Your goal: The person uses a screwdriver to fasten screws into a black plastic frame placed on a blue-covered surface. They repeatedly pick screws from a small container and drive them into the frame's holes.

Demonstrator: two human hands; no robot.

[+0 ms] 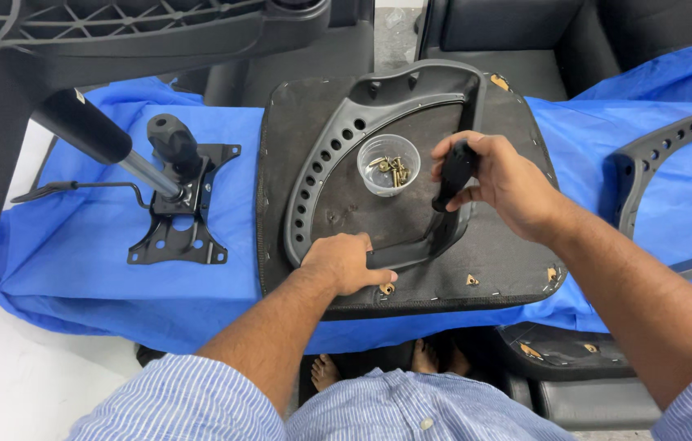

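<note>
Both hands flank the screw cup (388, 164), left hand (344, 261) pressing armrest (338, 139).

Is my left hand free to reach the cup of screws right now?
Probably yes. The left hand presses the armrest edge; the cup sits just beyond it on the seat pad, nothing between.

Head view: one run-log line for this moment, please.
left hand: pressing armrest frame on seat base | right hand: gripping black tool handle | screw cup: inside frame
</note>
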